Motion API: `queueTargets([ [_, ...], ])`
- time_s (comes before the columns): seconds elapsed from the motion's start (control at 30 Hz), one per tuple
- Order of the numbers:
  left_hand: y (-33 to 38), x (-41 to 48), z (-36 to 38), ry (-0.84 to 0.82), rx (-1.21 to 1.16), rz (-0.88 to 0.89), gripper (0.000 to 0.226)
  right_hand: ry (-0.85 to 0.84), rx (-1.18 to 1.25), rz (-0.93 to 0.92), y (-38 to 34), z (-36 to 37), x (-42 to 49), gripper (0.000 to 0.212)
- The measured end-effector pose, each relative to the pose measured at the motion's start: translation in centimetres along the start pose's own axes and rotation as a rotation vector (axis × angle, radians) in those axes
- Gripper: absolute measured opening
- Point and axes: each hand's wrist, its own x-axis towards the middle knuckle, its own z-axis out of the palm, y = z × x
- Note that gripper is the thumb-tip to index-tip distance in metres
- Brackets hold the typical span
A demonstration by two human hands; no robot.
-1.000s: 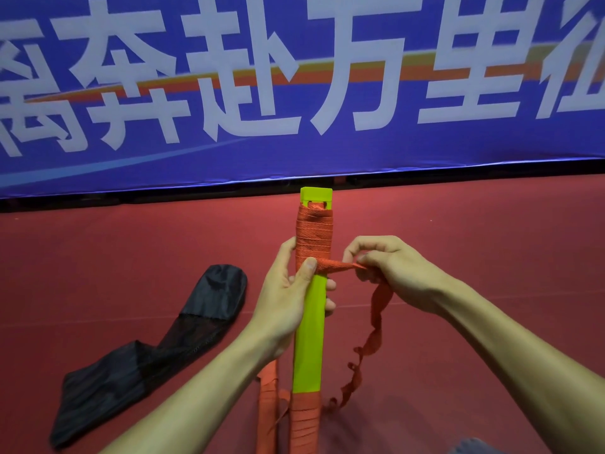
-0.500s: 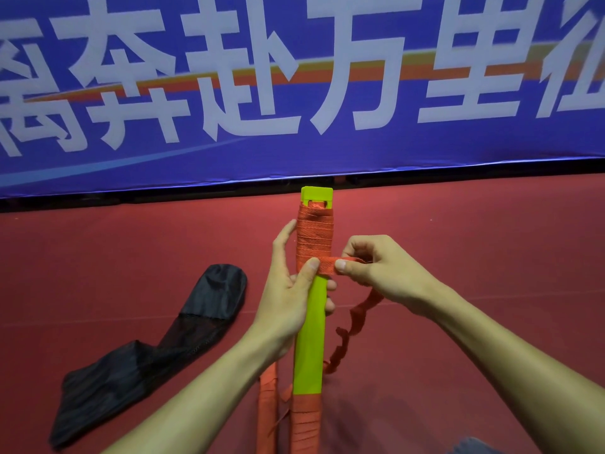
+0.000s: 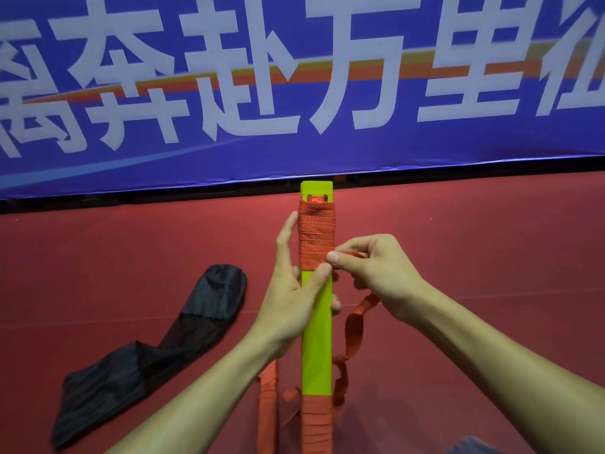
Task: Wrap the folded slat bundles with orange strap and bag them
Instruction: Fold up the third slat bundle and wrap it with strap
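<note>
Roughly midway, as far as one can judge: the yellow-green slat bundle (image 3: 317, 329) is held out lengthwise above the red floor (image 3: 458, 240), pointing away from the person toward the blue banner (image 3: 425, 149). The orange strap (image 3: 316, 237) is wound in close turns around its far end, and a second band of turns (image 3: 316, 421) covers the near end. The bare middle stretch shows between them. The left hand (image 3: 288, 303) grips the bundle around that middle, with its thumb (image 3: 322, 271) pressed at the lower edge of the far wrap. The right hand (image 3: 376, 273) pinches the strap between thumb and curled fingers, just at the right edge of the bundle. From there a loose tail (image 3: 355, 326) hangs slack down toward the near band. Whether the middle is meant to be covered cannot be told, but the loose tail has yet to be wound in or secured. Bagging has not begun: the black bag (image 3: 147, 348) lies flat on the floor to the left, well apart from the hands. A thinner orange-wrapped piece (image 3: 268, 404) sits just left of the bundle's near end, possibly another bundle, though too little shows to be sure.
</note>
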Motion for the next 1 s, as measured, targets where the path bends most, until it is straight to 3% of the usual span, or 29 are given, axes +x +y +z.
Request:
queueTargets([
  [0.13,-0.7,0.1,-0.8,-0.032,0.426,0.025,0.120,0.082,0.066,0.056,-0.4,0.3,-0.4,0.022],
  [0.23,-0.8,-0.1,-0.3,0.043,0.568,0.009,0.125,0.066,0.085,0.064,-1.0,0.7,-0.8,0.022],
  [0.37,-0.5,-0.1,-0.2,0.108,0.589,0.018,0.116,0.057,0.011,-0.003,-1.0,0.6,-0.7,0.019],
  [0.6,-0.3,0.2,-1.3,0.114,0.533,0.018,0.109,0.053,-0.345,-0.185,-0.3,-1.4,0.4,0.008],
  [0.8,-0.5,0.3,-1.8,0.079,0.460,-0.029,0.104,-0.013,-0.195,-0.085,-0.4,-1.9,0.3,0.014],
  [1.0,-0.1,0.0,-1.8,0.004,0.351,-0.050,0.103,-0.030,-0.209,-0.097,-0.4,-2.1,0.4,0.016],
])
